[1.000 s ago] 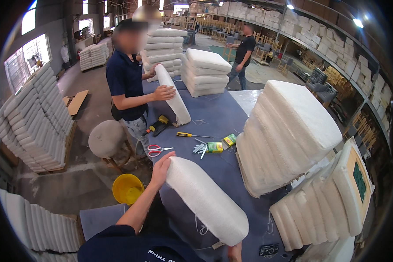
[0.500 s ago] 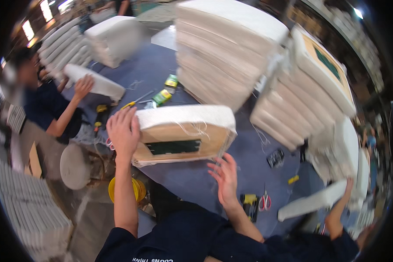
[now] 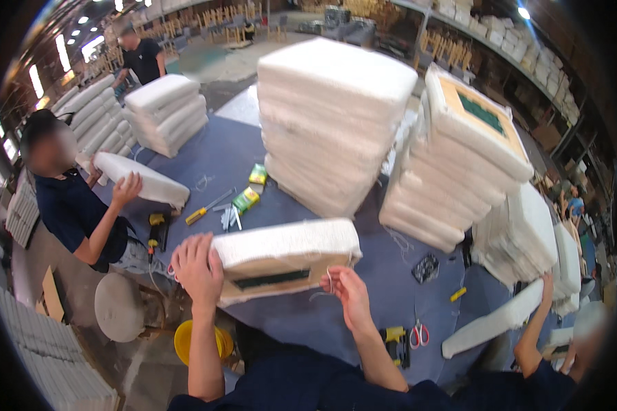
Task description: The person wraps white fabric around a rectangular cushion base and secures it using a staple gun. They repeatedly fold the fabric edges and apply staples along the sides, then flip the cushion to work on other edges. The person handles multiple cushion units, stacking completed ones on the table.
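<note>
A white padded seat cushion [image 3: 288, 243] stands on edge on the blue-grey table in front of me, its wooden underside with a dark green panel turned toward me. My left hand [image 3: 199, 267] grips its left end, fingers over the top edge and thumb on the near side. By the lower right corner, my right hand [image 3: 349, 291] is closed in a pinch on a loose white thread [image 3: 330, 277], which trails beside the cushion.
Tall cushion stacks [image 3: 329, 130] fill the far side and right. A screwdriver [image 3: 209, 207], small green-yellow boxes [image 3: 245, 199], scissors [image 3: 419, 334] and a staple gun [image 3: 395, 346] lie around. Co-workers handle cushions at left [image 3: 140, 179] and right [image 3: 493, 318]; a yellow bucket [image 3: 185, 342] stands below.
My right hand has gone from spread fingers to a pinch on thread. Loose threads that hung over the underside no longer lie there. The view has tilted up; my left hand keeps its grip.
</note>
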Action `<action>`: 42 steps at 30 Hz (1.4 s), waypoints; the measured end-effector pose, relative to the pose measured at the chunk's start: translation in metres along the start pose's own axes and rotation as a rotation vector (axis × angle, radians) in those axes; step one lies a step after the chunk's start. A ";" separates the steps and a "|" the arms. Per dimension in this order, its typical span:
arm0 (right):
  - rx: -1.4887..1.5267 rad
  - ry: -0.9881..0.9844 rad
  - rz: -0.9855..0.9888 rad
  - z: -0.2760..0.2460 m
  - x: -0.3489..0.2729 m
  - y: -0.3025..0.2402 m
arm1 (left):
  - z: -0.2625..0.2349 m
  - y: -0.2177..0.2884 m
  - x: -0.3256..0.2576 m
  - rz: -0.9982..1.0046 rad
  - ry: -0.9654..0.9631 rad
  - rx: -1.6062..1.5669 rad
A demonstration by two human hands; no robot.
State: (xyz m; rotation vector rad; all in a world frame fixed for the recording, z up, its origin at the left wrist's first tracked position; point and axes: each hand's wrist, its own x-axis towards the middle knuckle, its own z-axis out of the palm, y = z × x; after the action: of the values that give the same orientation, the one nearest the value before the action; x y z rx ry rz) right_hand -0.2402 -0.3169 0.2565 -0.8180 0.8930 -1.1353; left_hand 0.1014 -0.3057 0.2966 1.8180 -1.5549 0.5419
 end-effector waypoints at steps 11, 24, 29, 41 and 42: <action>0.099 -0.051 0.048 -0.023 -0.004 0.008 | -0.056 0.039 -0.004 -0.155 -0.297 -0.053; -0.056 -0.116 -0.020 -0.053 -0.045 0.036 | -0.023 0.171 0.015 0.693 -0.743 -0.154; 0.055 -0.051 -0.062 -0.050 -0.049 0.035 | -0.016 0.185 0.013 0.735 -0.722 -0.120; 0.283 0.165 -0.084 -0.033 -0.063 0.043 | -0.022 0.190 -0.014 0.695 -0.646 -0.163; 0.261 0.186 -0.073 -0.031 -0.062 0.042 | -0.021 0.189 -0.014 0.694 -0.641 -0.189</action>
State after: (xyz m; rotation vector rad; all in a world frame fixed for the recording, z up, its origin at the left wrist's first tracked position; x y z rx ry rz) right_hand -0.2626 -0.2496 0.2162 -0.5409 0.8497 -1.3763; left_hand -0.0826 -0.2917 0.3433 1.3304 -2.6006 0.0815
